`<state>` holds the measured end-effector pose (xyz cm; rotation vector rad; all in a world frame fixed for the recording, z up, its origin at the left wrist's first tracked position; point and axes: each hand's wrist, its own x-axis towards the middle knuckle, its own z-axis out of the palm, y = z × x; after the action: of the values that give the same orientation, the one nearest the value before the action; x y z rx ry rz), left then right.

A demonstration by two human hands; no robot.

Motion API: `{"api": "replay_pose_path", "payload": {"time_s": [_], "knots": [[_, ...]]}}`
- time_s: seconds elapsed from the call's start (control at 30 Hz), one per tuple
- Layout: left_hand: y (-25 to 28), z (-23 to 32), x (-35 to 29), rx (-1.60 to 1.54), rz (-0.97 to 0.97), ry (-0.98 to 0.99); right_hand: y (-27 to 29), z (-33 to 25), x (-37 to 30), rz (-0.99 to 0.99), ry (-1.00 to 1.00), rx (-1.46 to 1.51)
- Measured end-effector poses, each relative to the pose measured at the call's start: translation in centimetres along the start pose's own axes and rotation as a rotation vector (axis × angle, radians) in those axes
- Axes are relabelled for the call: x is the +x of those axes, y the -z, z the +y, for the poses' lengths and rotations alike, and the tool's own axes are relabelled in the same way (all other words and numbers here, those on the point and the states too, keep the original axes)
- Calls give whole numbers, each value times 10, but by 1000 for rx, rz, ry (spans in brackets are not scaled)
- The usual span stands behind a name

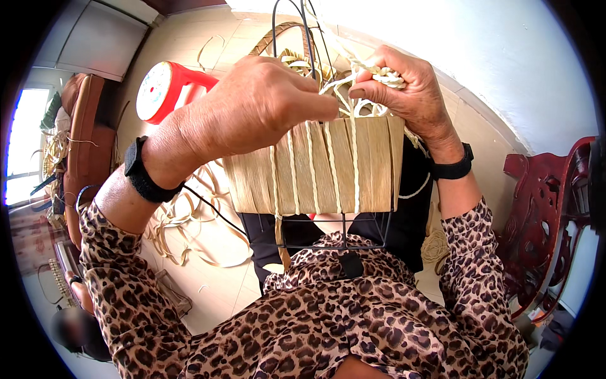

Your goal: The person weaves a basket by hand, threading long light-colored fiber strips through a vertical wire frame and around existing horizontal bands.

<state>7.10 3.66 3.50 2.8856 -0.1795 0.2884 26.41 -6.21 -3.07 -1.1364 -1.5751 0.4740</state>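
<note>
A black wire basket frame [345,232] rests on my lap, with a panel of flat tan fibre strips [375,165] on it. Several pale twisted rows of cord run across the strips. My left hand [268,104] is closed above the panel's far left part, its fingertips mostly hidden; a pale strand leads into them. At the panel's far right edge, my right hand [407,95] grips a bunched hank of pale twisted cord [386,77] between thumb and curled fingers. Strands pass between the two hands, and one rises past the wire handle [307,35].
A red and white plastic stool [165,91] stands on the floor at left. Loose fibre strips [189,230] litter the tiles near my left leg. A carved dark red wooden chair [549,215] is at right, beside a white wall [499,63]. Another person [82,316] is at lower left.
</note>
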Motion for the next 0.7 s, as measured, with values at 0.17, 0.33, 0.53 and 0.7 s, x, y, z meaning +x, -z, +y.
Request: {"api": "replay_pose_path", "payload": {"time_s": [0.17,0.33,0.53,0.7], "knots": [[6,-3,6,119,42,-165,0,2,-1,1,23,69],[-2,11,6,-151,46,64,0,0,-3,5,0,44],[12,19,24,-225,-345,364,-3,-5,-3,-11,-108,123],[21,32,29,-640,-403,983,-4,-4,-3,-8,-78,123]]}}
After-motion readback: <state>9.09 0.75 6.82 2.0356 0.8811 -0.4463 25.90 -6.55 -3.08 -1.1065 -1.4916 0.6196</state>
